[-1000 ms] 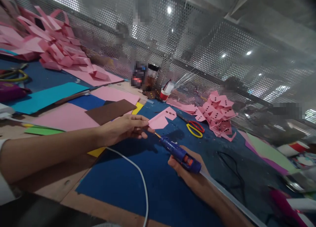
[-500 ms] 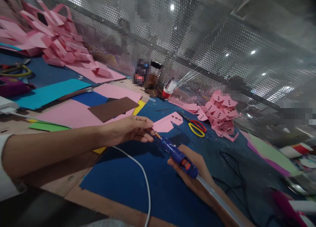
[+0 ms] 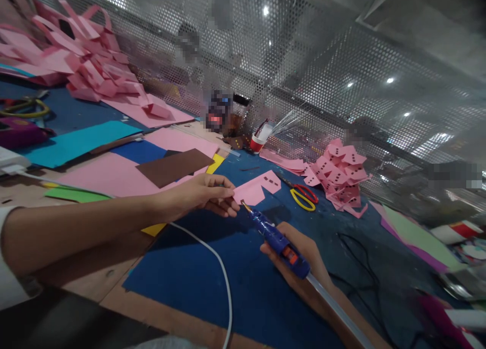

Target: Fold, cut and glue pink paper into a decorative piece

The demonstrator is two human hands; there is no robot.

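My left hand [image 3: 203, 195] pinches a pink paper cut-out [image 3: 257, 189] with small square holes and holds it just above the blue sheet [image 3: 235, 283]. My right hand [image 3: 299, 255] is wrapped round a blue glue gun [image 3: 278, 242] with an orange trigger. A clear glue stick juts out of the gun's back. The gun's tip touches the lower edge of the pink cut-out. A white cable [image 3: 216, 268] curves under my left forearm toward the front edge.
Yellow-and-red scissors [image 3: 302, 195] lie beyond the cut-out. A heap of punched pink pieces [image 3: 339, 174] sits at the right, a bigger pink heap [image 3: 76, 60] at the far left. Coloured paper sheets [image 3: 110, 156] cover the left. A perforated metal screen [image 3: 304, 60] closes the back.
The glue gun's tip has slid a little right along the lower edge of the pink cut-out. The cut-out has shifted slightly right and tilted. Both hands keep their grips.
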